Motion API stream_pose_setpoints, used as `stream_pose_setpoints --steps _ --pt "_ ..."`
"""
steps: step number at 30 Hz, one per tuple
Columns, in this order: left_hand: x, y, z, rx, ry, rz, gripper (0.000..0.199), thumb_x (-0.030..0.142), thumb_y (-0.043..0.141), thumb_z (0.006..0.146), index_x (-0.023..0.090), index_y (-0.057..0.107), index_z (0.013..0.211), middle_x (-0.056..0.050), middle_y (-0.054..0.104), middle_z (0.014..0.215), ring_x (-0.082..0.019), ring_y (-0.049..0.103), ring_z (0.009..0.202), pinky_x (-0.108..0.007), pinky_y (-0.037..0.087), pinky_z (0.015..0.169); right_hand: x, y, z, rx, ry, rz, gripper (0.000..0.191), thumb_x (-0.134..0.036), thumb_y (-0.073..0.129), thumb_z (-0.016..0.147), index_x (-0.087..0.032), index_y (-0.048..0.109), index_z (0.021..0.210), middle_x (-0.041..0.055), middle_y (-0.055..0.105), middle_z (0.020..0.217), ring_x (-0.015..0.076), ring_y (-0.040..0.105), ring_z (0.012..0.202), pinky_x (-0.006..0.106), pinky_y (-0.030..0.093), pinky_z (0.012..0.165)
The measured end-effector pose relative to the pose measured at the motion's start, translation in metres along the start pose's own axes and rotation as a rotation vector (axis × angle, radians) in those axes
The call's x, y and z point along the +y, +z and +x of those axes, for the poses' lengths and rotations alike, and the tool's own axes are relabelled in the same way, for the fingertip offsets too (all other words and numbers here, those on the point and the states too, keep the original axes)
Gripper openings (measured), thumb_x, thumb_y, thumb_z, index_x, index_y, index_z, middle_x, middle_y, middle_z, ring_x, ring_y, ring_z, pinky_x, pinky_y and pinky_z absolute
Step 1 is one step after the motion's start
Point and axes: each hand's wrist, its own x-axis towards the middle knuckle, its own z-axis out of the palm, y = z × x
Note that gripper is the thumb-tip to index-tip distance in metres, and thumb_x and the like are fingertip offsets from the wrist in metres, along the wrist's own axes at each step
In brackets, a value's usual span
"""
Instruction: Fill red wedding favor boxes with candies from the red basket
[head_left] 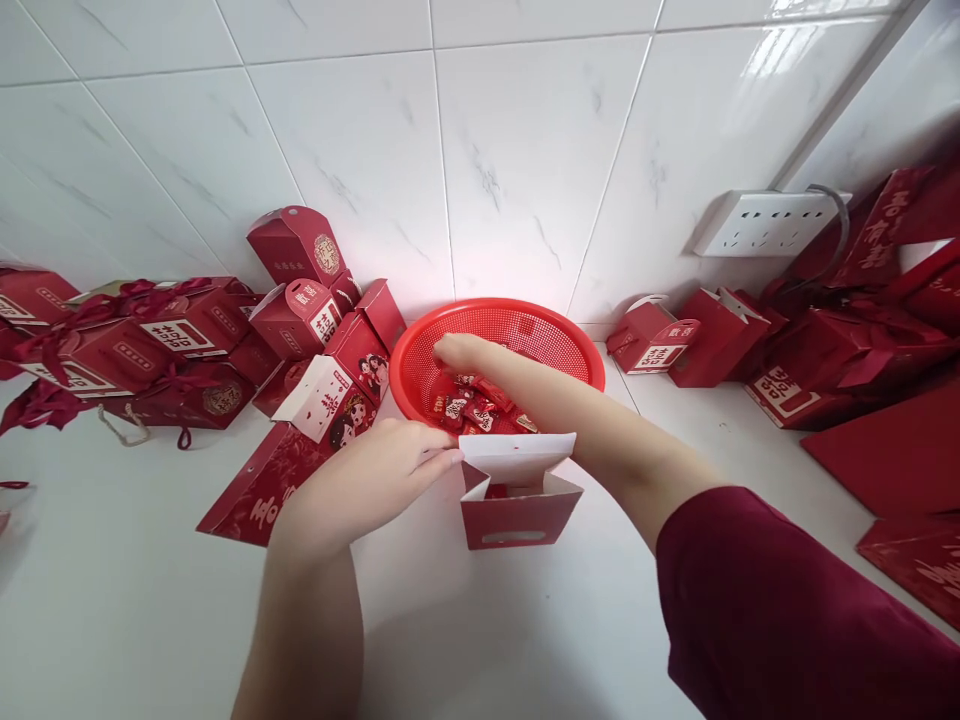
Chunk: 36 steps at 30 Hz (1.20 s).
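Observation:
A red plastic basket (574,345) stands against the tiled wall, with small red wrapped packets (486,412) inside. Into its left part reaches my right hand (459,352); its fingers point down and are mostly hidden, so I cannot make out what they hold. In front of the basket an open red paper box (521,522) stands upright, its white-lined flap raised and something red inside. My left hand (420,452) is at the left of that box, fingertips by the flap's edge and thumb near it; whether it grips the flap is unclear.
Red boxes with ribbons (187,325) crowd the left along the wall. A flat red bag (251,490) lies beside my left forearm. More red boxes (652,340) stand at the right, under a white power strip (772,225) with a grey cable.

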Motion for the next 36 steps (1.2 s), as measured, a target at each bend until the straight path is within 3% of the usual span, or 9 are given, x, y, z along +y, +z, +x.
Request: stream_pose_setpoints --steps 4,8,12,15,20,23,27,29,36 --pt "0.008 0.004 0.006 -0.073 -0.034 -0.026 0.039 0.043 0.042 0.094 0.02 0.05 0.064 -0.001 0.053 0.063 -0.016 0.048 0.056 -0.028 0.029 0.051 0.009 -0.011 -0.031 0.323 -0.048 0.055 0.02 -0.015 0.059 0.092 -0.007 0.074 0.102 0.0065 0.075 0.106 0.0131 0.069 0.095 0.019 0.045 0.083" --pt "0.018 0.007 0.01 -0.108 -0.029 -0.029 0.036 0.042 0.044 0.093 0.02 0.044 0.064 0.0 0.054 0.064 -0.015 0.046 0.058 -0.028 0.025 0.049 0.003 -0.003 -0.118 0.773 -0.2 0.414 0.015 -0.02 0.068 0.088 -0.014 0.074 0.101 0.0057 0.076 0.101 0.0174 0.069 0.092 0.029 0.053 0.084" --pt "0.023 0.016 0.017 -0.098 0.033 -0.013 0.035 0.037 0.051 0.089 0.019 0.042 0.061 0.002 0.052 0.059 -0.013 0.042 0.053 -0.028 0.022 0.048 -0.015 0.022 -0.209 0.955 -0.288 0.66 0.018 -0.017 0.07 0.087 -0.022 0.074 0.103 0.0056 0.073 0.107 0.0212 0.067 0.104 0.036 0.054 0.09" --pt "0.027 0.026 0.026 -0.104 0.104 -0.004 0.031 0.034 0.05 0.089 0.019 0.048 0.062 0.002 0.053 0.058 -0.012 0.044 0.053 -0.027 0.023 0.048 -0.023 0.042 -0.246 1.023 -0.247 0.799 0.019 -0.015 0.072 0.086 -0.025 0.074 0.102 0.0049 0.072 0.108 0.0203 0.065 0.107 0.037 0.053 0.094" --pt "0.036 0.041 0.041 0.002 0.142 -0.03 0.025 0.029 0.049 0.091 0.021 0.07 0.078 0.001 0.067 0.068 -0.015 0.057 0.06 -0.025 0.031 0.053 -0.024 0.057 -0.265 1.04 -0.152 0.994 0.009 -0.02 0.071 0.089 -0.022 0.071 0.097 0.0046 0.07 0.101 0.017 0.065 0.094 0.033 0.056 0.084" --pt "0.041 0.045 0.041 0.092 0.137 -0.04 0.02 0.028 0.053 0.091 0.022 0.072 0.089 0.0 0.071 0.076 -0.017 0.062 0.066 -0.025 0.037 0.056 -0.028 0.058 -0.269 1.013 -0.147 1.124 0.022 -0.021 0.073 0.087 -0.022 0.064 0.107 0.0051 0.067 0.104 0.0171 0.064 0.095 0.031 0.058 0.078" --pt "0.052 0.047 0.034 0.455 0.214 -0.193 0.02 0.025 0.053 0.094 0.023 0.07 0.105 -0.001 0.073 0.1 -0.016 0.067 0.09 -0.024 0.048 0.073 -0.037 0.06 -0.266 0.98 -0.139 1.056 0.036 -0.015 0.07 0.087 -0.023 0.057 0.12 0.0063 0.067 0.108 0.0191 0.063 0.107 0.032 0.056 0.084" --pt "0.061 0.049 0.031 0.588 0.261 -0.276 0.016 0.028 0.057 0.093 0.021 0.069 0.102 -0.002 0.073 0.098 -0.015 0.066 0.089 -0.024 0.049 0.077 -0.042 0.062 -0.26 0.954 -0.132 1.004 0.037 -0.014 0.066 0.089 -0.024 0.055 0.123 0.0057 0.067 0.11 0.0185 0.065 0.105 0.032 0.056 0.085" --pt "0.074 0.05 0.021 0.393 0.267 -0.43 0.024 0.041 0.065 0.09 0.018 0.069 0.091 -0.002 0.07 0.086 -0.015 0.062 0.077 -0.023 0.048 0.063 -0.056 0.067 -0.249 0.895 -0.241 0.997 0.041 -0.012 0.067 0.087 -0.026 0.055 0.124 0.0051 0.068 0.111 0.0189 0.065 0.106 0.032 0.057 0.082"
